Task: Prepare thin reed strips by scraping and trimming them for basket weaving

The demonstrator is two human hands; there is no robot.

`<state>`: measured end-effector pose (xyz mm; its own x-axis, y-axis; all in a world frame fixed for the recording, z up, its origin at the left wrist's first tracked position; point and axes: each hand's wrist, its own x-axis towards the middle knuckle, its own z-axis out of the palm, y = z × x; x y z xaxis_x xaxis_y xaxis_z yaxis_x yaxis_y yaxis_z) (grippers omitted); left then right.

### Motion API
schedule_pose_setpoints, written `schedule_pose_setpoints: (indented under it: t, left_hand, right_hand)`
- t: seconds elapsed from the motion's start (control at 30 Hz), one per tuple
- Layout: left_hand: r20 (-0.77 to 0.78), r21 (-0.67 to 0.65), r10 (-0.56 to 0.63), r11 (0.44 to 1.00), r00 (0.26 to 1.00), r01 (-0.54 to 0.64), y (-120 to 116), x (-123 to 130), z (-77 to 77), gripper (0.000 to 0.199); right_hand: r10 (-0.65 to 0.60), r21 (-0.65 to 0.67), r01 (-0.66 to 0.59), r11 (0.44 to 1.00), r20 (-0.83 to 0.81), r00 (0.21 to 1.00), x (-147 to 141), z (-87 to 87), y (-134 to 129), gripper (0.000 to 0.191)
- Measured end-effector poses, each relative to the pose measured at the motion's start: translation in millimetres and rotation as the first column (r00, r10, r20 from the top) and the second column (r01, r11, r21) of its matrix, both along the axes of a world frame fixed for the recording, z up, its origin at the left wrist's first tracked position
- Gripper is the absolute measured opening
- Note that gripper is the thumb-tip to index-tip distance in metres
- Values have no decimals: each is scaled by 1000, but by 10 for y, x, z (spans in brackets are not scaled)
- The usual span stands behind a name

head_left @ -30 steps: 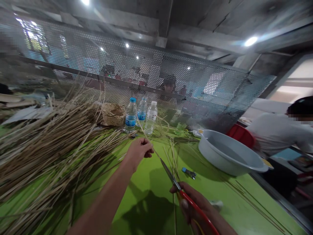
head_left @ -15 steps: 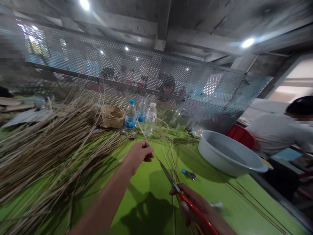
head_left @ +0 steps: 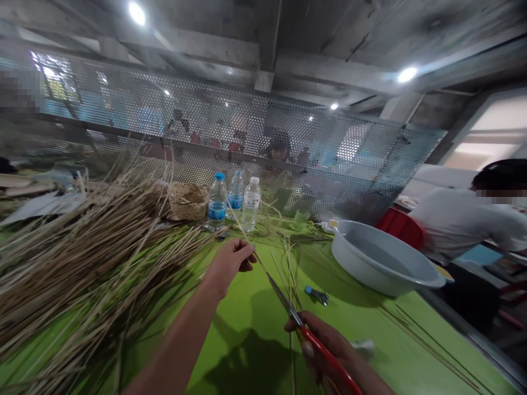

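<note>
Between the thumb and fingers of my left hand (head_left: 233,263) is a thin pale strip (head_left: 236,218), which slants up toward the bottles and down to the scissors. My right hand (head_left: 329,345) is wrapped round the red handles of the scissors (head_left: 284,299). Their blades look nearly closed and point up and left, with the tip at the strip's lower end. Several loose strips (head_left: 291,269) lie on the green table (head_left: 242,312) behind the blades. A small blue-ended clipper (head_left: 317,295) rests to the right of the scissors.
A large heap of dry strips (head_left: 94,241) covers the left side. Behind stand a woven basket (head_left: 187,201) and three bottles (head_left: 217,202). At the right are a pale blue basin (head_left: 382,258), a red container (head_left: 400,227) and a person in white (head_left: 457,216). A perforated screen (head_left: 247,126) crosses the back.
The view has shifted slightly. Both hands keep their holds, and the scissors' tip remains close to the strip's lower end.
</note>
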<state>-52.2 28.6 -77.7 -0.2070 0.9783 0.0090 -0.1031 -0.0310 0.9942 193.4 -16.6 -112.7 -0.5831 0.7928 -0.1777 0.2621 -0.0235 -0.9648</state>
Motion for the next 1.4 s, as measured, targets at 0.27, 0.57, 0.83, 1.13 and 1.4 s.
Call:
schedule_pose_setpoints:
  t: [0.27, 0.57, 0.83, 1.13, 1.4]
  left_hand:
    - [17, 2, -16, 1000, 1000, 16, 15, -10, -10, 19]
    - [49, -3, 52, 999, 997, -52, 49, -50, -44, 19]
    - [56, 18, 106, 994, 993, -108, 53, -98, -47, 17]
    - [49, -1, 65, 998, 997, -65, 56, -50, -75, 17]
    - [-5, -13, 28, 1000, 1000, -28, 58, 11, -132, 15]
  right_hand:
    - [-47, 45, 43, 998, 71, 996, -13, 31, -20, 54]
    - [-31, 33, 28, 999, 106, 994, -113, 134, -15, 58]
    - [52, 14, -55, 998, 174, 983, -188, 224, 115, 58]
    - [-65, 102, 57, 993, 82, 994, -131, -10, 42, 53]
    - [-25, 108, 12, 994, 118, 993, -56, -84, 92, 56]
